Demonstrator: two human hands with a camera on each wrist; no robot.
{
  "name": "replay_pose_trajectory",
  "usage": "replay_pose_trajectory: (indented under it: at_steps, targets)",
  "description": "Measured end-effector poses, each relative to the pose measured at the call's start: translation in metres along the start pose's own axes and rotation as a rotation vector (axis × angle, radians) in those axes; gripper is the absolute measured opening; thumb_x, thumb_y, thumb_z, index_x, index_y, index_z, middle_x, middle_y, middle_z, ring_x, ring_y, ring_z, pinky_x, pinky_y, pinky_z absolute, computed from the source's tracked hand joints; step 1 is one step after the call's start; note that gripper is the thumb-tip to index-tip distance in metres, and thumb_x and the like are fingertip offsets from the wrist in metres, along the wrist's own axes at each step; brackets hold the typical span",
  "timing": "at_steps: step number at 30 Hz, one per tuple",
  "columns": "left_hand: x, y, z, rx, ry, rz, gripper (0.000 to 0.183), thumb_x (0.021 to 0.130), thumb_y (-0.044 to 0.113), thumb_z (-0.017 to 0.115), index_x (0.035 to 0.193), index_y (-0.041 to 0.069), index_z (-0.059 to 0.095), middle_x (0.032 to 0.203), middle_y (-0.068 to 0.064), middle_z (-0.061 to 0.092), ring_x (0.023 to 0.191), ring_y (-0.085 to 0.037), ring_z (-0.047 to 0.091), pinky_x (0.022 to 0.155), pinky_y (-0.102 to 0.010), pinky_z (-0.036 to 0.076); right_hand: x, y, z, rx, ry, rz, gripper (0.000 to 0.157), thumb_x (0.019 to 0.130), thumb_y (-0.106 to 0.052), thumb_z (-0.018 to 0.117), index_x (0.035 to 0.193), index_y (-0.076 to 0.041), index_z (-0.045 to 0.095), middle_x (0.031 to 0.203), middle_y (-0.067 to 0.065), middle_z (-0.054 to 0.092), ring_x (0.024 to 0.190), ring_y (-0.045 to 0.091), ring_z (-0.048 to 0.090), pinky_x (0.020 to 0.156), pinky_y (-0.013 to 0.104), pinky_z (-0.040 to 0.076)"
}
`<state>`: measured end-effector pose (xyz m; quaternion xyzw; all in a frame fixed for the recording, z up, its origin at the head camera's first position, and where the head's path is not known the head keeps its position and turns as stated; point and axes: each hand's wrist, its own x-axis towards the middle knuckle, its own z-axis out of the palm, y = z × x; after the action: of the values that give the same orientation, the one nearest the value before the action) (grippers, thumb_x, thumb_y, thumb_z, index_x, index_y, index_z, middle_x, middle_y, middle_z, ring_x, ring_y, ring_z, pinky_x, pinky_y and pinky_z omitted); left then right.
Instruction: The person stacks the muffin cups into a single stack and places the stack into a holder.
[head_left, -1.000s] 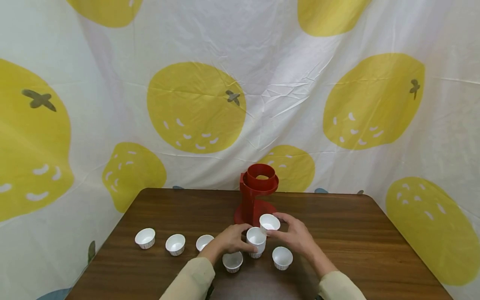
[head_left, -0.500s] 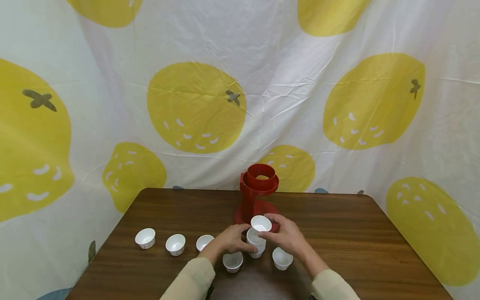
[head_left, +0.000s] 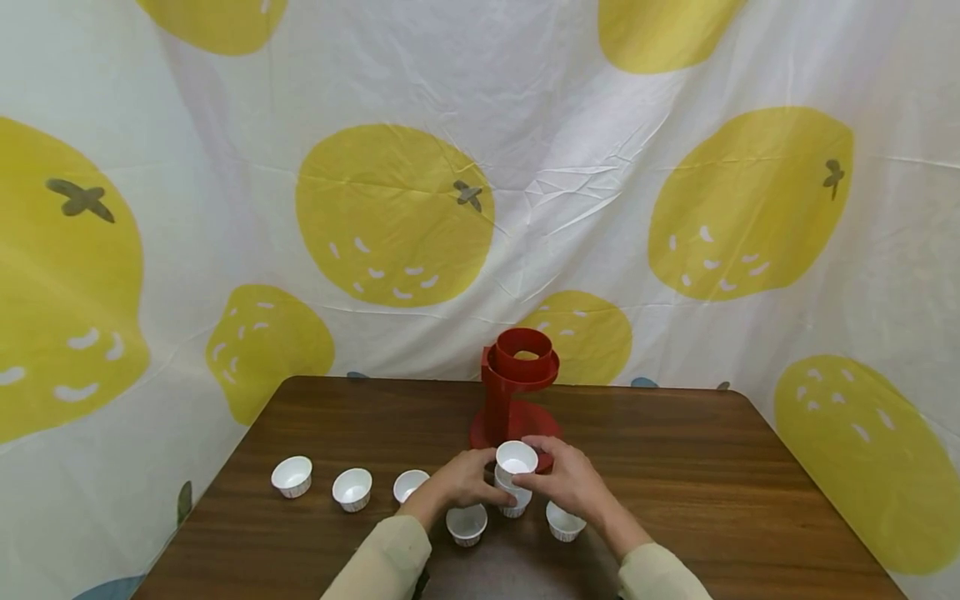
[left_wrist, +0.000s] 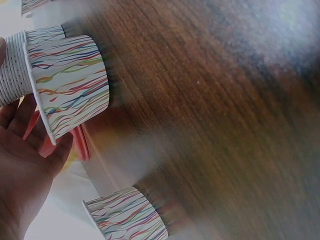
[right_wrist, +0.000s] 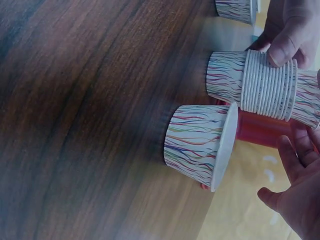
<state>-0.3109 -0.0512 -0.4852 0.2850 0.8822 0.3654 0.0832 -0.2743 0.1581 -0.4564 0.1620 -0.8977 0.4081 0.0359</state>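
Observation:
A stack of white paper cups (head_left: 514,502) with colored wavy stripes stands upright on the table. My left hand (head_left: 465,482) holds the stack from the left, its thumb (right_wrist: 283,49) against the piled rims. Between the thumb and fingers of my right hand (head_left: 568,477) is a single paper cup (head_left: 517,457), held at the top of the stack. Its base meets the stack's upper end in the right wrist view. Just in front stand two more cups, a left one (head_left: 467,527) and a right one (head_left: 565,525), the latter partly covered by my right hand.
Toward the left, an outer cup (head_left: 291,477), a middle cup (head_left: 352,490) and an inner cup (head_left: 409,483) form a row on the brown wooden table (head_left: 675,467). Behind my hands rises a red stand (head_left: 497,408) with a ring-shaped top. A lemon-print cloth (head_left: 555,208) hangs beyond.
My right hand has carried its cup leftward and down, from beside the stack's top to right over it. My left hand keeps its place at the stack.

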Motion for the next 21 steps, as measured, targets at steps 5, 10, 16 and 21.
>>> replay_pose_trajectory:
  at_steps: [5, 10, 16, 21]
  targets:
    - [0.0, 0.0, 0.0, 0.004, 0.006, 0.01, 0.051, 0.074, 0.033, 0.087, 0.116, 0.014, 0.066, 0.106, 0.005, 0.068, 0.096, -0.012, 0.061, 0.085, -0.032, 0.05, -0.001, 0.002, 0.003, -0.023, 0.002, -0.036, 0.058, 0.077, -0.035, 0.086, 0.124, -0.008, 0.065, 0.115, 0.007, 0.067, 0.097, 0.029, 0.063, 0.079, 0.042, 0.051]
    - [0.0, 0.0, 0.0, 0.008, 0.011, 0.016, 0.048, 0.073, 0.032, 0.088, 0.112, 0.015, 0.066, 0.102, 0.008, 0.068, 0.093, -0.01, 0.061, 0.083, -0.03, 0.049, -0.001, 0.004, 0.006, -0.017, -0.002, -0.063, 0.057, 0.075, -0.032, 0.087, 0.122, -0.007, 0.066, 0.112, 0.006, 0.065, 0.093, 0.028, 0.063, 0.076, 0.038, 0.051]
    - [0.0, -0.001, 0.0, 0.01, 0.007, 0.017, 0.05, 0.073, 0.033, 0.087, 0.114, 0.013, 0.066, 0.099, 0.008, 0.067, 0.09, -0.01, 0.06, 0.082, -0.03, 0.048, -0.002, 0.008, 0.01, -0.038, -0.032, -0.1, 0.057, 0.075, -0.035, 0.087, 0.121, -0.008, 0.067, 0.11, 0.004, 0.064, 0.092, 0.02, 0.063, 0.077, 0.035, 0.051]
    - [0.0, -0.001, -0.001, 0.007, -0.006, 0.01, 0.053, 0.075, 0.034, 0.086, 0.118, 0.012, 0.065, 0.102, 0.007, 0.067, 0.092, -0.01, 0.06, 0.084, -0.031, 0.049, -0.003, 0.01, 0.011, -0.072, -0.044, -0.095, 0.059, 0.075, -0.036, 0.087, 0.123, -0.009, 0.067, 0.11, 0.004, 0.064, 0.094, 0.021, 0.064, 0.078, 0.038, 0.05]
